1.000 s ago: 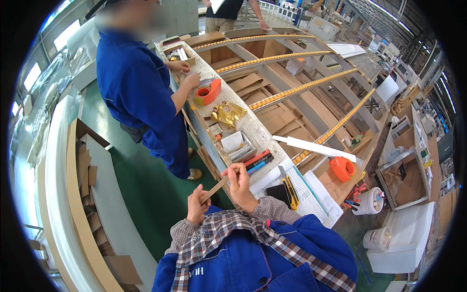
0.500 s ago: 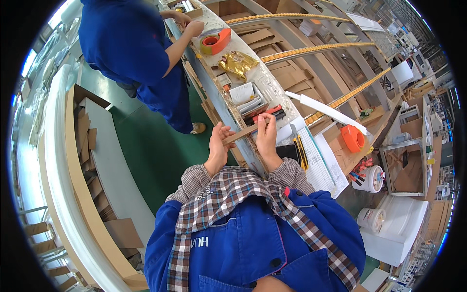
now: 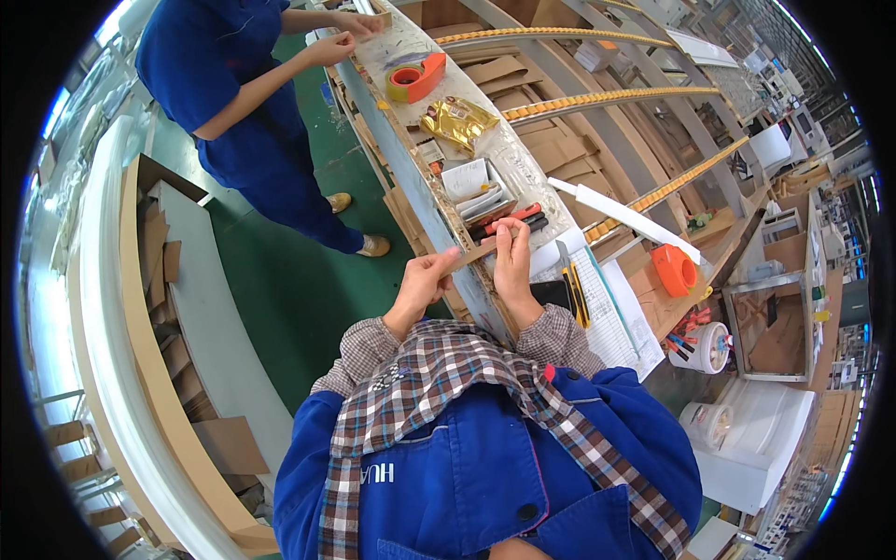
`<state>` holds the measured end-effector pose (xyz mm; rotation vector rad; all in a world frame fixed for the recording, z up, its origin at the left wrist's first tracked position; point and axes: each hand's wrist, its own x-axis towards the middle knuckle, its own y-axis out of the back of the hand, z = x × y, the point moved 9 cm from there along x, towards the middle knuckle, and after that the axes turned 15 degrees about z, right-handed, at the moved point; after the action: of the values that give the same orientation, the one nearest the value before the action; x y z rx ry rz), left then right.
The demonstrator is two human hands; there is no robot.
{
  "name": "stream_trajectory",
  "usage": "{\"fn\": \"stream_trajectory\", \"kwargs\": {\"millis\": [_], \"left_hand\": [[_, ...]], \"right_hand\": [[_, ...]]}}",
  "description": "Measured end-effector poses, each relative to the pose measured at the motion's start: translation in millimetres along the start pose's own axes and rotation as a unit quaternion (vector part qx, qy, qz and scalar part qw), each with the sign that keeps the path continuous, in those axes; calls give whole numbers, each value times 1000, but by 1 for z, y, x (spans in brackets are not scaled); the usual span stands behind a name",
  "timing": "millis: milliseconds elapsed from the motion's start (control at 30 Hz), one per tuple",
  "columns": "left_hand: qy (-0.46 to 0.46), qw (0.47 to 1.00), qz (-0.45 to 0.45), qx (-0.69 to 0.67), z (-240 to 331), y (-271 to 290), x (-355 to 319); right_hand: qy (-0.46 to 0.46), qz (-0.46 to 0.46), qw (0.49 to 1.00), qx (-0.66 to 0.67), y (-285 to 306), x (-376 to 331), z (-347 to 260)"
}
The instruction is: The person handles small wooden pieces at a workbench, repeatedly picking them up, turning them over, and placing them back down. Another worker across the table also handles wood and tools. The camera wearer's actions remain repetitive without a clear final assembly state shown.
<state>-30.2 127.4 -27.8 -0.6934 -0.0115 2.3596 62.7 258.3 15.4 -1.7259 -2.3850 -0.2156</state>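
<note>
Both my hands are at the near end of the narrow workbench. Between them runs a thin, flat brown strip (image 3: 477, 254); I cannot tell whether it is wood or cardboard. My right hand (image 3: 511, 271) pinches its right end between thumb and fingers. My left hand (image 3: 425, 285) is closed around the left end, which the fingers hide. Just beyond the right hand lie red-and-black marker-like tools (image 3: 518, 222). Yellow-and-black utility knives (image 3: 575, 291) rest on a printed sheet (image 3: 609, 322) to its right.
A co-worker in blue (image 3: 252, 103) stands at the bench's left side, hands over its far end. An orange tape roll (image 3: 415, 78), a gold packet (image 3: 457, 123) and a small box of papers (image 3: 471, 187) lie on the bench. Yellow roller rails (image 3: 611, 100) extend right.
My left hand has gone from loosely spread fingers to closing on the strip's end. The right hand stays in place. The co-worker has shifted left and straightened.
</note>
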Motion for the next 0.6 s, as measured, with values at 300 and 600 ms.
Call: {"fn": "stream_trajectory", "kwargs": {"millis": [300,600], "left_hand": [[-1,997,-44,60,-9,-3,-6],[45,991,-121,30,-30,-19,-3]], "right_hand": [[-23,-22,999,36,-7,0,-12],[-178,6,961,214,-10,-1,22]]}}
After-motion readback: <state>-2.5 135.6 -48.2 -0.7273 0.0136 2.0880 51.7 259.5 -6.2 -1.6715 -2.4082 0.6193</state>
